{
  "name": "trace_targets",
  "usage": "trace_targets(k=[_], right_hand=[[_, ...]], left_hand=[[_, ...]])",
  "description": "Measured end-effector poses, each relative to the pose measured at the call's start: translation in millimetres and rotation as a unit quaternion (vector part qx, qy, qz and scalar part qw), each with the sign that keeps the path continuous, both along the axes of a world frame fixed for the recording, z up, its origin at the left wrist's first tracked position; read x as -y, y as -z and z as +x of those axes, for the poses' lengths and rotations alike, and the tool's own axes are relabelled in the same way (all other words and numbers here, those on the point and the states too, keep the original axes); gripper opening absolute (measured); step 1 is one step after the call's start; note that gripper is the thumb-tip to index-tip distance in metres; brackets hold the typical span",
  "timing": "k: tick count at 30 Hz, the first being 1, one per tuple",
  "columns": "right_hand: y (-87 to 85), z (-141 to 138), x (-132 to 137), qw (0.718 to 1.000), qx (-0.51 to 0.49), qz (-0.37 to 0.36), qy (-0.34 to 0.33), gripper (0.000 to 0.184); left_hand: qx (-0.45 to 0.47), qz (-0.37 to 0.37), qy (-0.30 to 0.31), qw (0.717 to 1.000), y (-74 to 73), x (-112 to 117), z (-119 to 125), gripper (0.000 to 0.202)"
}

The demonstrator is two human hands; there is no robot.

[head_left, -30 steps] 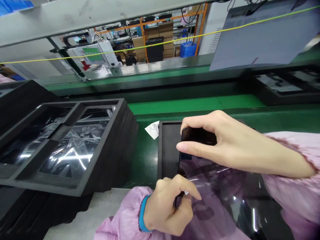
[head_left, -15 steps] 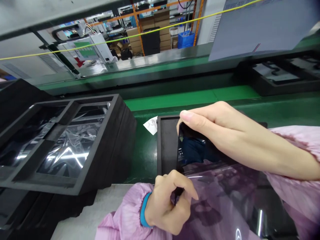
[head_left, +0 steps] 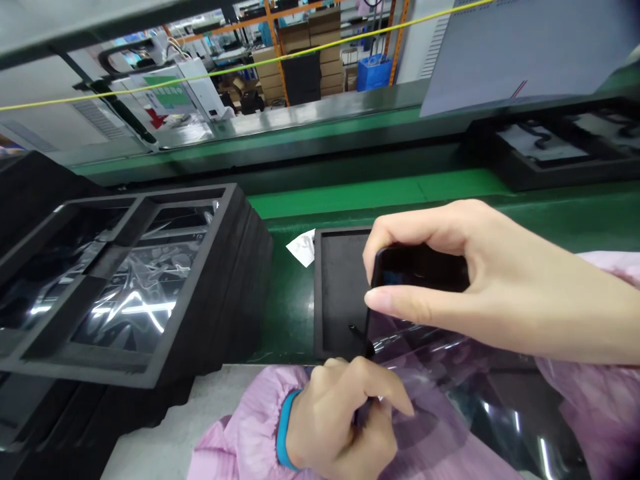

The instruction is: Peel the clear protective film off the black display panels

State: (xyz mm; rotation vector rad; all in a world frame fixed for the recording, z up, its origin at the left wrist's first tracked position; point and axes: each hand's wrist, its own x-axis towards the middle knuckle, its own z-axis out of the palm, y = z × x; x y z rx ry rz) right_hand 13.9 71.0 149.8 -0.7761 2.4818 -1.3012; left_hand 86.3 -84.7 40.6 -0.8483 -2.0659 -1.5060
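Head view, right hand (head_left: 493,287) and left hand (head_left: 340,417), each grip clasping dark panel (head_left: 423,270)

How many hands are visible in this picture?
2: the right hand grips the dark screen; the left hand, wearing a blue wristband, is lower in the picture.

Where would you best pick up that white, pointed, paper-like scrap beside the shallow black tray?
Probably by its free left tip, coming from the left: the white, pointed, paper-like scrap narrows there over the dark green surface, while its right side meets the shallow black tray.
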Motion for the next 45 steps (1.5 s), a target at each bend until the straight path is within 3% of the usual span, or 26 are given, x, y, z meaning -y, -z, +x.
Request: trace_targets(k=[3, 6, 9, 12, 16, 24, 36, 45], right_hand=[[6.5, 1.1, 3.9, 0.999, -0.034, -0.016, 0.025, 0.016], [10.1, -1.1, 6.6, 0.997, -0.052, -0.025, 0.059, 0.027], [10.1, -6.0, 3.6, 0.998, -0.009, -0.055, 0.017, 0.032], [7.8, -9.7, -2.8, 0.996, 0.042, -0.072, -0.029, 0.027], [5.6, -10.1, -7.3, 0.996, 0.023, -0.068, -0.051, 0.011], [5.3, -8.3, -8.2, 0.997, 0.007, -0.049, -0.059, 0.011], [5.5, -9.6, -7.3, 0.996, 0.033, -0.053, -0.061, 0.008], [6.4, -11.0, -5.9, 0.996, 0.024, -0.062, -0.056, 0.009]], left_hand=[[0.006, -0.021, -0.031, 0.999, -4.7, -2.0, 1.5, 0.031], [0.006, -0.028, -0.008, 1.0, -4.3, -0.8, -0.3, 0.03], [0.016, -0.027, 0.001, 1.0, -0.7, 1.5, 0.1, 0.03], [0.03, -0.028, -0.017, 0.999, 1.3, 1.2, 4.2, 0.032], [0.043, -0.026, -0.038, 0.998, -0.1, -2.0, 7.7, 0.033], [0.02, -0.011, -0.012, 1.0, -2.1, -0.6, 2.1, 0.034], [0.025, -0.037, -0.045, 0.998, -3.7, -0.4, 5.4, 0.034], [0.023, -0.036, -0.033, 0.999, -2.1, 0.6, 6.2, 0.034]])
